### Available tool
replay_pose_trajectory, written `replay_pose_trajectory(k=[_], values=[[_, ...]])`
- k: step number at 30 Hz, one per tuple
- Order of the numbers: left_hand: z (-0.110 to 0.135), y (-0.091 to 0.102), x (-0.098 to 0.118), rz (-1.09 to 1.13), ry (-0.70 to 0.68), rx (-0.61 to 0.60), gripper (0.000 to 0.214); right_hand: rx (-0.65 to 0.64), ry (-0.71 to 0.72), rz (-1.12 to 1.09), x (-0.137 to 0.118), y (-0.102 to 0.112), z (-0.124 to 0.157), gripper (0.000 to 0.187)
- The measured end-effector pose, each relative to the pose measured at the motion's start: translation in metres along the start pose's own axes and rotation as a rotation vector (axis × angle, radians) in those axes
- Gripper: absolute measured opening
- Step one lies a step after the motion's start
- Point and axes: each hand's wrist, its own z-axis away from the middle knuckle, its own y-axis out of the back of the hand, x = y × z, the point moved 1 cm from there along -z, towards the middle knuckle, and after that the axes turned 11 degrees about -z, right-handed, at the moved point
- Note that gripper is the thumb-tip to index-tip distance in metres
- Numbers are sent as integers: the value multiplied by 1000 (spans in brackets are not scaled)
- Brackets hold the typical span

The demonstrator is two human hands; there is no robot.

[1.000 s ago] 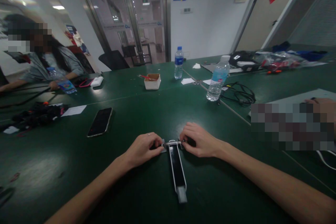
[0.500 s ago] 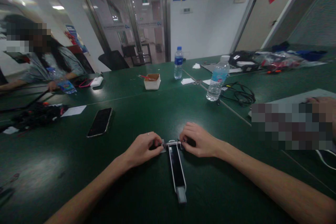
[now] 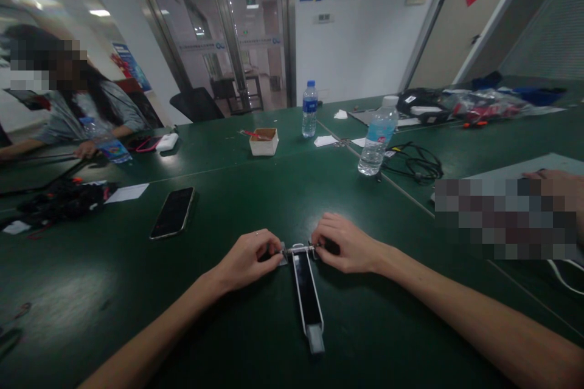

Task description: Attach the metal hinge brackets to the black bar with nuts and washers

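A long, narrow black device with a silver frame point(image 3: 308, 295) lies lengthwise on the green table point(image 3: 255, 194) in front of me. A thin metal rod point(image 3: 298, 249) crosses its far end. My left hand point(image 3: 246, 258) pinches the rod's left end with curled fingers. My right hand point(image 3: 344, 243) pinches the right end in the same way. Both hands rest on the tabletop on either side of the device.
A black phone point(image 3: 173, 211) lies to the left. Further back stand a small white box point(image 3: 264, 141), two water bottles point(image 3: 378, 143) point(image 3: 309, 108) and a coil of black cable point(image 3: 417, 167). A person sits at the far left point(image 3: 86, 112); another person's hand point(image 3: 554, 177) is at the right.
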Motion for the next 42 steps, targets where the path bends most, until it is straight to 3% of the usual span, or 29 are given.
replay_pose_trajectory(k=[42], values=[[0, -2, 4, 12, 45, -23, 12, -10, 12, -3, 0, 0, 0, 5]])
